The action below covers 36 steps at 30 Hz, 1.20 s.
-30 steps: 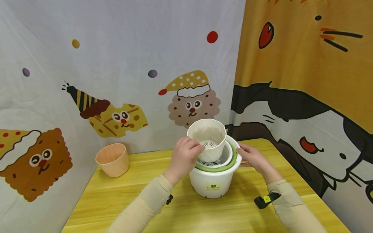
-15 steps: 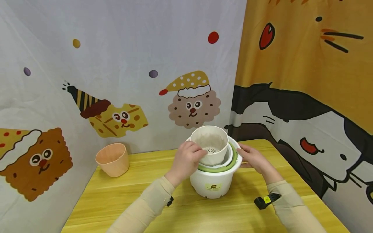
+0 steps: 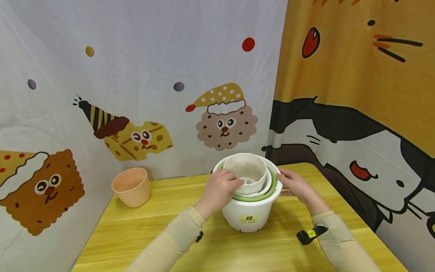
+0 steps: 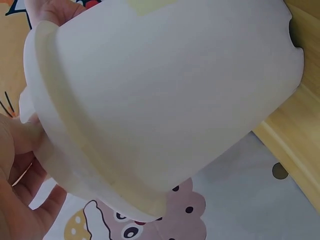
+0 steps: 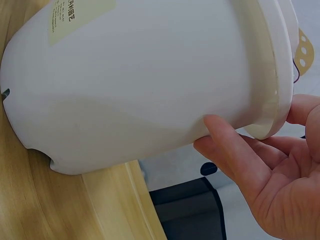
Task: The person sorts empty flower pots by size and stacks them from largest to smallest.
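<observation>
A large white flower pot (image 3: 246,217) with a yellow label stands upright on the table, with a green pot (image 3: 273,184) and another white pot nested inside it. Down in the innermost one sits a small cream pot (image 3: 261,172) with a perforated bottom. My left hand (image 3: 221,189) pinches the near-left rim of the cream pot, thumb over its edge. On the right side, my right hand (image 3: 295,185) grips the rim of the large pot; the right wrist view shows fingers (image 5: 235,150) against the wall under the lip.
A peach-coloured pot (image 3: 130,189) stands at the table's back left. Printed curtains (image 3: 163,45) hang close behind and along the right of the wooden table (image 3: 170,226). A black object (image 5: 190,210) shows beyond the table edge in the right wrist view.
My left hand has lowered the cream pot from above the nested pots down into them. My right hand stays on the large pot's rim.
</observation>
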Each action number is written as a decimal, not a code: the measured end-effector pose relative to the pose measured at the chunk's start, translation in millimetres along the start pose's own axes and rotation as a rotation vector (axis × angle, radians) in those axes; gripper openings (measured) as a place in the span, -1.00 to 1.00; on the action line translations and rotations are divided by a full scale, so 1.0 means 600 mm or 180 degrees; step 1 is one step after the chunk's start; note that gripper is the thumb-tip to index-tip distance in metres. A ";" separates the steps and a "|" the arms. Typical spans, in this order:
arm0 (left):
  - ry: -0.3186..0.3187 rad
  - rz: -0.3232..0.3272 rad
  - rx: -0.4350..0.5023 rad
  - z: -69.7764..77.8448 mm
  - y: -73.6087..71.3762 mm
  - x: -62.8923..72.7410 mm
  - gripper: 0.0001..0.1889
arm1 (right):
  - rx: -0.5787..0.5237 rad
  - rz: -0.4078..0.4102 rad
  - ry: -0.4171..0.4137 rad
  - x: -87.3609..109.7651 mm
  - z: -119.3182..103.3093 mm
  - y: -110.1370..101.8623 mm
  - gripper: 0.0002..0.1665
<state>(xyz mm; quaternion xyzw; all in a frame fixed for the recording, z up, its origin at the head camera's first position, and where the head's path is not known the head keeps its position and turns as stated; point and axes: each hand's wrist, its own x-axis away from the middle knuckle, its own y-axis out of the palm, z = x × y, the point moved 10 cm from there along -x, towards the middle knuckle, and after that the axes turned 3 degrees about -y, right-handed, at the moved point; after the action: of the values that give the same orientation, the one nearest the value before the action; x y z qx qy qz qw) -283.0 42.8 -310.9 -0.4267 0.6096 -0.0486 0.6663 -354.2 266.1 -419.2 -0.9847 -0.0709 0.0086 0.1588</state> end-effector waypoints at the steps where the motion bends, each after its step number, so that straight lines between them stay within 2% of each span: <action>1: -0.0008 -0.0019 0.0000 0.000 0.002 0.000 -0.68 | -0.0001 0.0005 0.0001 0.000 0.000 0.000 -0.26; 16: -0.0106 -0.0322 -0.0054 -0.001 0.028 0.007 -0.69 | -0.0025 0.0017 -0.0014 0.000 0.001 0.000 -0.27; 22: -0.0134 -0.0208 0.0029 -0.003 0.023 0.009 -0.80 | -0.0046 0.0023 0.0005 -0.001 0.002 -0.003 -0.26; 26: -0.0232 -0.0160 0.0067 -0.012 0.015 0.012 -0.87 | -0.0065 0.0016 -0.0003 0.000 0.001 -0.004 -0.27; 36: -0.0544 -0.0485 0.0189 -0.029 0.006 0.018 -0.77 | -0.0035 0.0008 0.0020 0.001 0.001 -0.003 -0.26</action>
<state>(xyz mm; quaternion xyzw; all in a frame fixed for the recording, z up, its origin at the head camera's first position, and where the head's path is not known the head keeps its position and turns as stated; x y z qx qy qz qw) -296.7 29.8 -319.7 -0.4545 0.5147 -0.0806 0.7225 -354.1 268.3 -419.4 -0.9857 -0.0692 0.0052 0.1537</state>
